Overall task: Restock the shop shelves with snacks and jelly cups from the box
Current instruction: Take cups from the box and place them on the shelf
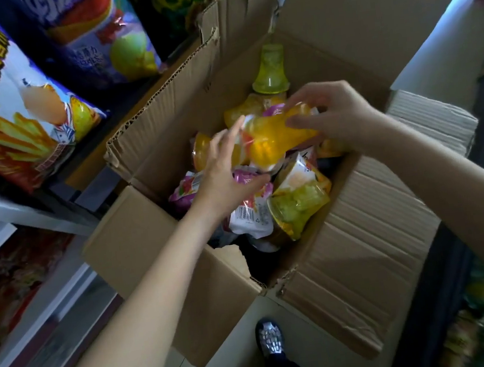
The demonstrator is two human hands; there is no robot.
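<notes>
Open cardboard box [139, 249] on pale floor [243, 361], beside snack shelves [20, 208].

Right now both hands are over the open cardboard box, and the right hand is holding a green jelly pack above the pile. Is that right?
Not quite. The head view shows the right hand holding an orange jelly pack, not a green one; a green pack lies lower in the pile. The rest stands: both hands, the left hand too, are over the open cardboard box.

snack bags [14, 97]: large Chinese lettering, blurred, unreadable | jelly pouch [248, 212]: barcode, digits illegible
</notes>
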